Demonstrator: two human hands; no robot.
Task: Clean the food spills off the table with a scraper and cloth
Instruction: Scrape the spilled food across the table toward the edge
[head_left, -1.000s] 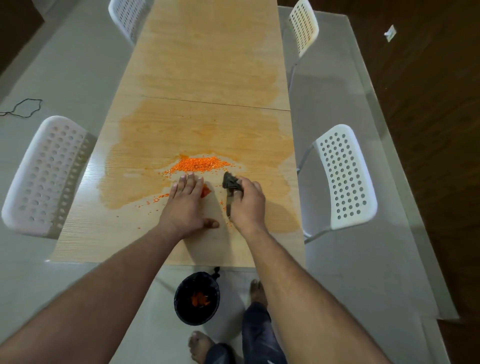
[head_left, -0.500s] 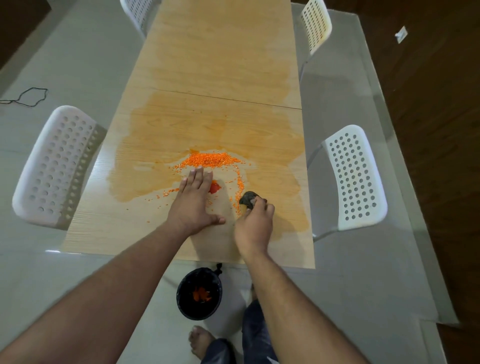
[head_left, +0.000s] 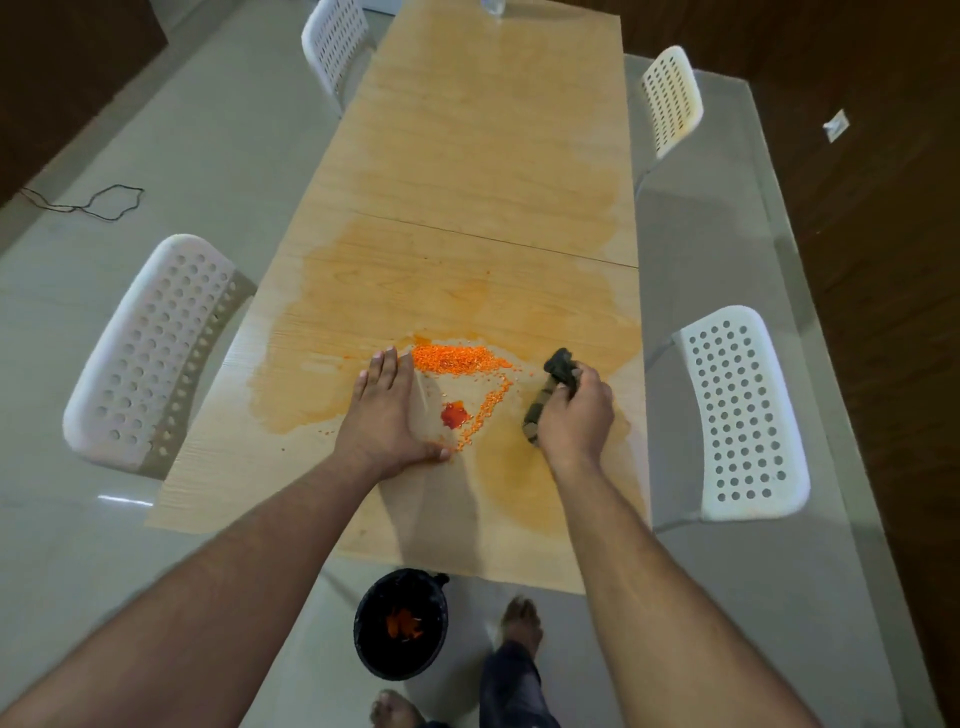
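1. The table (head_left: 483, 130) runs lengthwise away from the person, with two chairs at each long side: left chairs (head_left: 150, 353) and (head_left: 332, 47), right chairs (head_left: 743, 410) and (head_left: 670, 98).
2. The grain pile (head_left: 457, 358) lies on the near half of the table, with the sauce blob (head_left: 455, 414) just in front of it.
3. The left hand (head_left: 387, 415) lies left of the blob; the right hand (head_left: 576, 421), with the cloth (head_left: 553, 389), is right of it.
4. The bin (head_left: 400, 623) stands on the floor below the table's near edge, left of a foot (head_left: 522, 626).
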